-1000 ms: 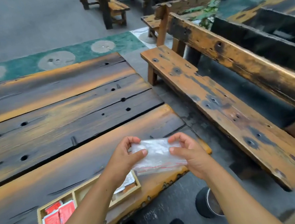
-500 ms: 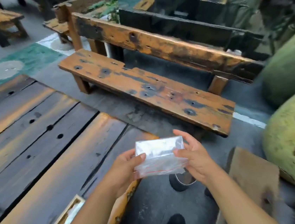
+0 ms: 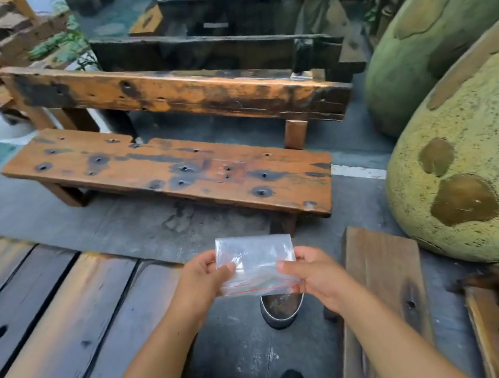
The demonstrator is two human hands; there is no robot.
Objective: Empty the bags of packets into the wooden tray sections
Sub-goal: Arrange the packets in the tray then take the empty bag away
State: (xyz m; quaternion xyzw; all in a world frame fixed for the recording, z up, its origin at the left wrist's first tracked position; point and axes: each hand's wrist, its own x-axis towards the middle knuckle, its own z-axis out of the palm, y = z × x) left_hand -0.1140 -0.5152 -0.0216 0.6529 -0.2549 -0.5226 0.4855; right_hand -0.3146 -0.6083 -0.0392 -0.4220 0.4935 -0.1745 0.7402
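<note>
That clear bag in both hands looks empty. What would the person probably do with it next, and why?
Probably let it drop. The bag shows nothing inside, left hand and right hand pinch its sides, and a round metal container sits on the floor just below, likely a bin.

The bag point(image 3: 255, 262) is a small, clear plastic zip bag, roughly rectangular, with a thin red line running across it close to the edge nearest the person. It is wrinkled and limp, and the grey floor shows through its glossy film. It is held in the air, nearly flat and facing up, tipped a little with its far edge higher. The left hand point(image 3: 202, 278) pinches its left side, thumb on top; the right hand point(image 3: 313, 271) pinches its right side the same way. It hangs just past the edge of the dark plank table point(image 3: 70, 318), over the floor, its near edge overlapping a round metal bowl point(image 3: 282, 309) below.
</note>
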